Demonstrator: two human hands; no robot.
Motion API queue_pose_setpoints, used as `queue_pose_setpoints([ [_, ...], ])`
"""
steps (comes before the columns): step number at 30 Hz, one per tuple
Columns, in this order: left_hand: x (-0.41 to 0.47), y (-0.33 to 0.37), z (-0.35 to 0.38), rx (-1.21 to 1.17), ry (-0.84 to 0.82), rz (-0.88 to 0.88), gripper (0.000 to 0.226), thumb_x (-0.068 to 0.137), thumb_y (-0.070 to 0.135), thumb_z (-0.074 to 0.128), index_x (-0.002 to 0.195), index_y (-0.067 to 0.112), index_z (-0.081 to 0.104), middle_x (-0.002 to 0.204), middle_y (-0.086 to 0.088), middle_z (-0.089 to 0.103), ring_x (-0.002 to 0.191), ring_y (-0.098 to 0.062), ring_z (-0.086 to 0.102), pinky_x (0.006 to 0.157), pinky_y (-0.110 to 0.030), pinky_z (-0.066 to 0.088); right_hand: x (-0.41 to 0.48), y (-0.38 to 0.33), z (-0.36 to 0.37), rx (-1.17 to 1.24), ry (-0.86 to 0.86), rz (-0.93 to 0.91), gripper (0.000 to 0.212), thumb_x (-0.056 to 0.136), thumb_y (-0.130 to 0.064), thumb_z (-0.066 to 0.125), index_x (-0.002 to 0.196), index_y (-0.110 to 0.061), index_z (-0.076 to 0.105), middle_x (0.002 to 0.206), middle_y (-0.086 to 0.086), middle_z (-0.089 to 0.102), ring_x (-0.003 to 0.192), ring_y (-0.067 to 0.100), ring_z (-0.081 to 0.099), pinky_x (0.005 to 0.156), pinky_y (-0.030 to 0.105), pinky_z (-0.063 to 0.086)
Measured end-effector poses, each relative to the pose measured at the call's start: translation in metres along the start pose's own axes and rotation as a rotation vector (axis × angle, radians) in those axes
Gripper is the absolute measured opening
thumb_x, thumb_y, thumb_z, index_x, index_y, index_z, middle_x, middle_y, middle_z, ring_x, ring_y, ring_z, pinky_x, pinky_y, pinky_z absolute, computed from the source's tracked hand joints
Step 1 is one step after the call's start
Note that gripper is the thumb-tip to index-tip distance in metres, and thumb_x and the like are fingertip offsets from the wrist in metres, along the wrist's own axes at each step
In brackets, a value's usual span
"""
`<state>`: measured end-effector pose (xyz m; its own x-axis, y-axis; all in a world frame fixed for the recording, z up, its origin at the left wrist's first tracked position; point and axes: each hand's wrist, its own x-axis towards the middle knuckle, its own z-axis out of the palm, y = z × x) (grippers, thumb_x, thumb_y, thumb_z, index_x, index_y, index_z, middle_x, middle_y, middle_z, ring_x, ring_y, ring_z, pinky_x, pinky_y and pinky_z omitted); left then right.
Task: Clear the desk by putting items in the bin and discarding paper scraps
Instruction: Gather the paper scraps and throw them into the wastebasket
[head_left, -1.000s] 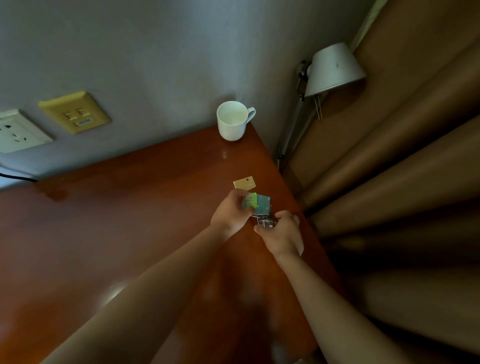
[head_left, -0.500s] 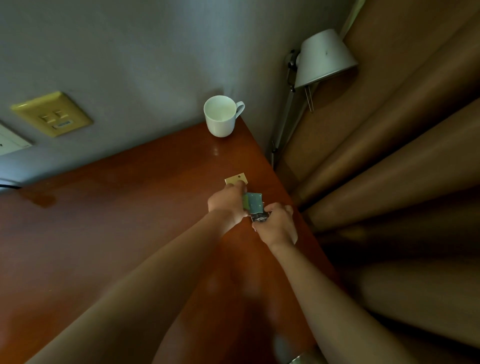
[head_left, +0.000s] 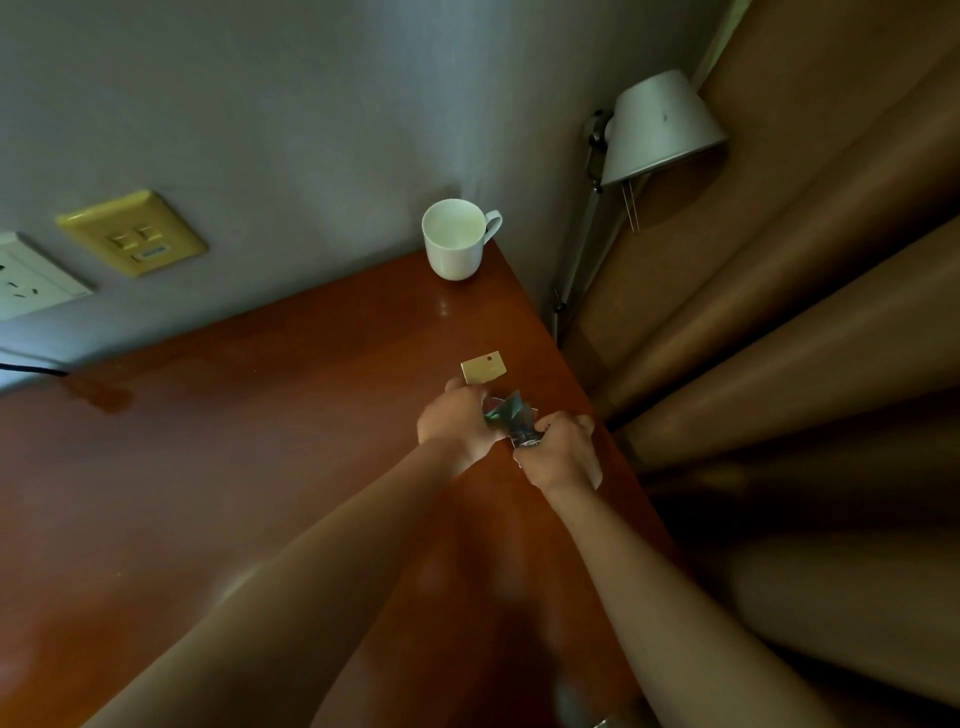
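Left hand (head_left: 457, 421) and right hand (head_left: 563, 449) grip wrapper (head_left: 511, 415) beside tag (head_left: 483, 367), mug (head_left: 454, 247) beyond.

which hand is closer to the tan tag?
Left. The left hand is at the near edge of the tan tag; the right hand is farther back and rightward. Both hold the paper scraps.

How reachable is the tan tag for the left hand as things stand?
Probably yes: the tag lies on the desk just beyond the left hand, with nothing between, though that hand grips scraps.
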<state>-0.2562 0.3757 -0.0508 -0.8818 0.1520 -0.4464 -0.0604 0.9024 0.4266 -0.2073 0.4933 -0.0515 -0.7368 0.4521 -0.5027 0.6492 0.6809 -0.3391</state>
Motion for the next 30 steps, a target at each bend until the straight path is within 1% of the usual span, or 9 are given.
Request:
queue_pose_setpoints([
  [2, 0.001, -0.002, 0.002, -0.174, -0.026, -0.021, 0.016, 0.084, 0.031, 0.065, 0.098, 0.024, 0.059, 0.105, 0.001, 0.059, 0.092, -0.02, 0.061, 0.068, -0.031, 0.047, -0.001, -0.001, 0.0, -0.012, -0.001, -0.013, 0.042, 0.078, -0.022, 0.077, 0.115, -0.02, 0.057, 0.124, 0.006, 0.045, 0.085, 0.021, 0.061, 0.062, 0.032, 0.054],
  [4, 0.001, -0.002, 0.001, -0.436, -0.055, -0.053, 0.006, 0.09, 0.019, 0.055, 0.096, 0.019, 0.056, 0.092, -0.001, 0.063, 0.08, -0.018, 0.062, 0.066, -0.03, 0.049, -0.003, -0.003, 0.001, -0.023, 0.022, -0.045, 0.043, 0.08, -0.02, 0.075, 0.118, -0.018, 0.055, 0.125, 0.007, 0.045, 0.085, 0.023, 0.062, 0.057, 0.029, 0.049],
  [7, -0.005, 0.001, -0.005, -0.912, -0.11, -0.175, 0.019, 0.096, 0.009, 0.051, 0.115, 0.011, 0.053, 0.082, 0.001, 0.06, 0.059, -0.005, 0.054, 0.049, -0.015, 0.042, -0.006, -0.005, 0.001, -0.069, 0.058, -0.084, 0.043, 0.081, -0.024, 0.075, 0.118, -0.018, 0.055, 0.121, 0.006, 0.05, 0.084, 0.022, 0.063, 0.053, 0.026, 0.044],
  [8, -0.006, 0.001, -0.005, -1.023, -0.128, -0.204, 0.022, 0.097, 0.01, 0.052, 0.119, 0.011, 0.051, 0.082, 0.001, 0.06, 0.055, -0.005, 0.051, 0.046, -0.015, 0.039, -0.006, -0.005, 0.0, -0.09, 0.062, -0.093, 0.042, 0.081, -0.025, 0.075, 0.118, -0.019, 0.055, 0.12, 0.006, 0.052, 0.084, 0.022, 0.063, 0.053, 0.026, 0.044],
  [14, -0.006, 0.0, -0.004, -1.515, -0.165, -0.362, 0.022, 0.095, -0.002, 0.051, 0.111, 0.013, 0.053, 0.091, -0.008, 0.06, 0.074, -0.021, 0.058, 0.075, -0.038, 0.048, -0.005, -0.005, -0.004, -0.169, 0.028, -0.095, 0.048, 0.08, -0.023, 0.076, 0.123, -0.02, 0.054, 0.123, 0.006, 0.049, 0.095, 0.024, 0.063, 0.059, 0.029, 0.049],
  [18, -0.008, -0.003, -0.006, -1.656, -0.25, -0.329, 0.032, 0.097, -0.003, 0.04, 0.123, 0.009, 0.055, 0.099, -0.015, 0.066, 0.083, -0.026, 0.065, 0.085, -0.04, 0.05, -0.003, -0.006, -0.007, -0.172, 0.009, -0.07, 0.041, 0.08, -0.023, 0.077, 0.117, -0.02, 0.058, 0.121, 0.007, 0.048, 0.092, 0.025, 0.062, 0.059, 0.03, 0.048],
  [24, -0.016, -0.002, -0.014, -1.741, -0.269, -0.322, 0.037, 0.094, -0.008, 0.035, 0.114, 0.011, 0.059, 0.101, -0.012, 0.06, 0.087, -0.023, 0.061, 0.089, -0.038, 0.05, -0.007, -0.008, -0.006, -0.253, 0.043, -0.137, 0.042, 0.081, -0.023, 0.075, 0.117, -0.02, 0.054, 0.118, 0.004, 0.051, 0.092, 0.023, 0.063, 0.058, 0.03, 0.048],
  [26, -0.017, -0.002, -0.015, -1.752, -0.265, -0.332, 0.037, 0.092, -0.009, 0.036, 0.113, 0.01, 0.06, 0.096, -0.012, 0.057, 0.083, -0.022, 0.058, 0.085, -0.035, 0.05, -0.007, -0.008, -0.006, -0.281, 0.046, -0.151, 0.046, 0.08, -0.023, 0.077, 0.119, -0.02, 0.053, 0.119, 0.004, 0.054, 0.094, 0.023, 0.063, 0.058, 0.029, 0.048],
  [30, -0.018, -0.009, -0.016, -1.788, -0.266, -0.327, 0.034, 0.093, -0.006, 0.036, 0.111, 0.009, 0.061, 0.077, -0.007, 0.051, 0.066, -0.016, 0.049, 0.063, -0.027, 0.038, -0.003, -0.01, -0.007, -0.271, 0.021, -0.145, 0.052, 0.077, -0.025, 0.079, 0.121, -0.02, 0.052, 0.12, 0.005, 0.054, 0.096, 0.024, 0.063, 0.058, 0.029, 0.047],
])
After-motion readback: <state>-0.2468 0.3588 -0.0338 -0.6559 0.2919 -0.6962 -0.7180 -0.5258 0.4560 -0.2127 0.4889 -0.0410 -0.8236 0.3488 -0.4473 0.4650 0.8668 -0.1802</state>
